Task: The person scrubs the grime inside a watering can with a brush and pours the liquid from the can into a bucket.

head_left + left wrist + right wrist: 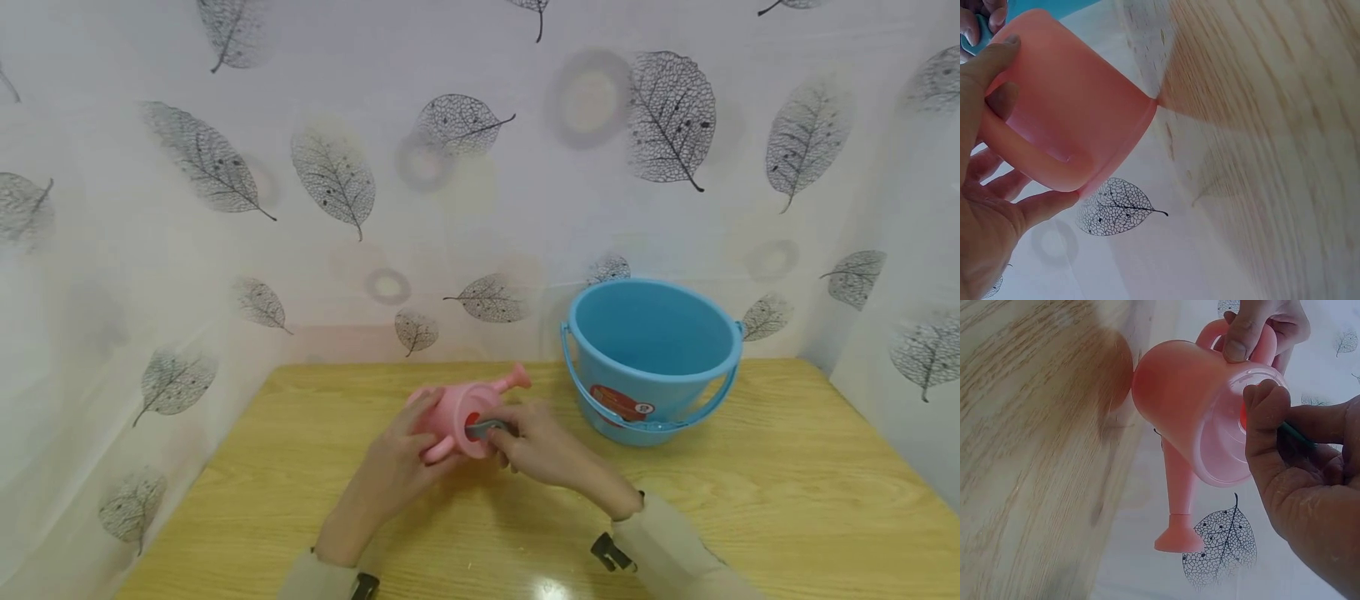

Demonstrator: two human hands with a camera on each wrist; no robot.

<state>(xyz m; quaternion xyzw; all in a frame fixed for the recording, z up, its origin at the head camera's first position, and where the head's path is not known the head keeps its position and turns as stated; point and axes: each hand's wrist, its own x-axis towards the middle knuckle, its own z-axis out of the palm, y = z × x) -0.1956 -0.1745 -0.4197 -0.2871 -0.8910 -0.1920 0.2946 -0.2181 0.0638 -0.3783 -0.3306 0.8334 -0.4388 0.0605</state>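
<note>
A pink toy watering can [447,408] is tilted on its side over the table, its wide mouth facing me and its spout [1180,481] reaching away to the right. My left hand [390,462] grips it around the body and handle [1035,159]. At the mouth, my right hand [542,442] pinches a grey-green handle [482,428] that points into the can. A bit of red [472,418] shows inside, beside the handle's inner end. The right fingers cover much of this tool, and I cannot tell its kind.
A blue bucket [647,400] stands upright at the back right, its carrying handle hanging down in front. The wooden table [750,517] ends at a leaf-patterned curtain [480,208] behind and at both sides. A black buckle [611,552] hangs from the right wrist.
</note>
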